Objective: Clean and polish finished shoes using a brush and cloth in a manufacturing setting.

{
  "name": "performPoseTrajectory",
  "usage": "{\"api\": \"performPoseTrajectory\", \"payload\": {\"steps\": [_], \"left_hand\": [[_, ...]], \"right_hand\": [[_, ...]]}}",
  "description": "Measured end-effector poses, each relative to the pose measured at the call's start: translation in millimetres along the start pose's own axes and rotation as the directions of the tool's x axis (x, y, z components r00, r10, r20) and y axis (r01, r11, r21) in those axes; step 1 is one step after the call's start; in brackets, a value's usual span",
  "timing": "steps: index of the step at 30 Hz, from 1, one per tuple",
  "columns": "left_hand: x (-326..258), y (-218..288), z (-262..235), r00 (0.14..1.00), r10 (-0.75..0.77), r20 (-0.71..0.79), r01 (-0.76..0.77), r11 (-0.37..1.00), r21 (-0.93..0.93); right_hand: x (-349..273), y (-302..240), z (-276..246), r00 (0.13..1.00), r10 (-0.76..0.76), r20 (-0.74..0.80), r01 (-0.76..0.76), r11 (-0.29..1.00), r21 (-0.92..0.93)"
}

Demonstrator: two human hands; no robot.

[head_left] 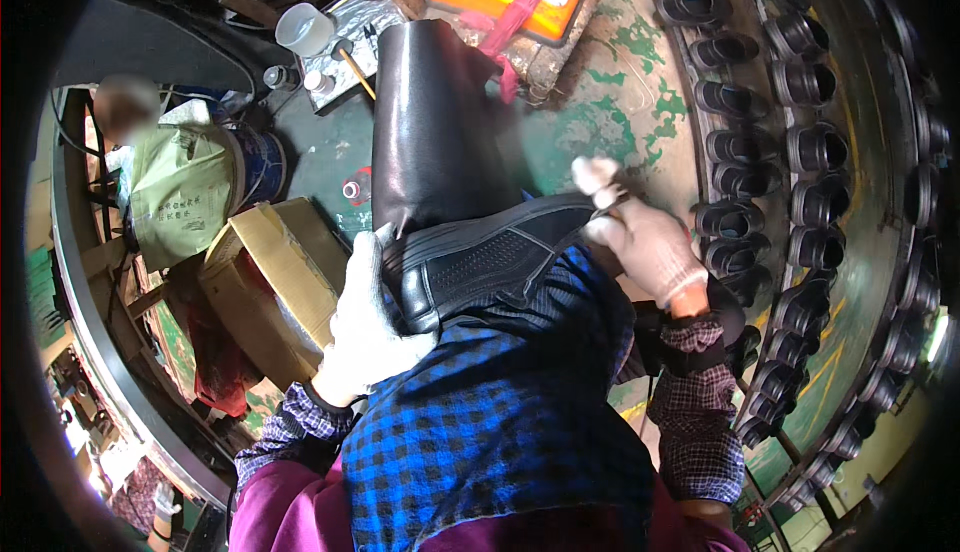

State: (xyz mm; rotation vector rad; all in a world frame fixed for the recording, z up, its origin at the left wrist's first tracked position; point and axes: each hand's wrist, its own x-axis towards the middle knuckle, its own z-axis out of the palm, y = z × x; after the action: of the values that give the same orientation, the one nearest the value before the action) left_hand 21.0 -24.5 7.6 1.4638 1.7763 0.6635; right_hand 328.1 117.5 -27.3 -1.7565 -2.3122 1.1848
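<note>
At the left of the frame a cardboard box (270, 282) sits open. My left hand (365, 327), gloved white, is wrapped around the heel of a black rubber boot (440, 152) lying across my lap at centre, sole up. My right hand (645, 242) pinches its toe. Rows of black boot moulds (810, 152) curve down the right edge.

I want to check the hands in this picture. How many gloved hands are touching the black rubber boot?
2. The left hand, in a white glove, grips the heel end of the black rubber boot. The right hand, also gloved, is at the toe end of its sole. No other hand touches it.
</note>
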Motion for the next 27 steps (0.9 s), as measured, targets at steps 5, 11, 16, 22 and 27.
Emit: {"api": "performPoseTrajectory", "payload": {"steps": [5,11,16,22,27], "left_hand": [[-7.0,-10.0,1.1,0.998,0.04,0.042,-0.044,0.995,0.085],[3.0,3.2,0.6,0.996,-0.022,0.084,0.015,0.996,0.089],[-0.1,5.4,-3.6,0.992,-0.05,0.114,0.044,0.998,0.049],[1.3,-3.4,-1.6,0.991,0.018,0.135,-0.024,0.999,0.041],[0.8,0.8,0.4,0.999,-0.012,0.047,0.009,0.998,0.064]], "right_hand": [[-10.6,-26.0,-3.6,0.988,0.13,0.084,-0.086,0.914,-0.397],[-28.1,-80.1,19.3,0.93,-0.364,0.043,0.364,0.906,-0.214],[-22.3,-80.6,20.7,0.885,-0.464,0.032,0.461,0.867,-0.189],[-18.6,-95.1,11.7,0.855,-0.519,0.001,0.512,0.843,-0.169],[-6.0,-44.4,12.7,0.908,-0.404,0.111,0.408,0.793,-0.453]]}}
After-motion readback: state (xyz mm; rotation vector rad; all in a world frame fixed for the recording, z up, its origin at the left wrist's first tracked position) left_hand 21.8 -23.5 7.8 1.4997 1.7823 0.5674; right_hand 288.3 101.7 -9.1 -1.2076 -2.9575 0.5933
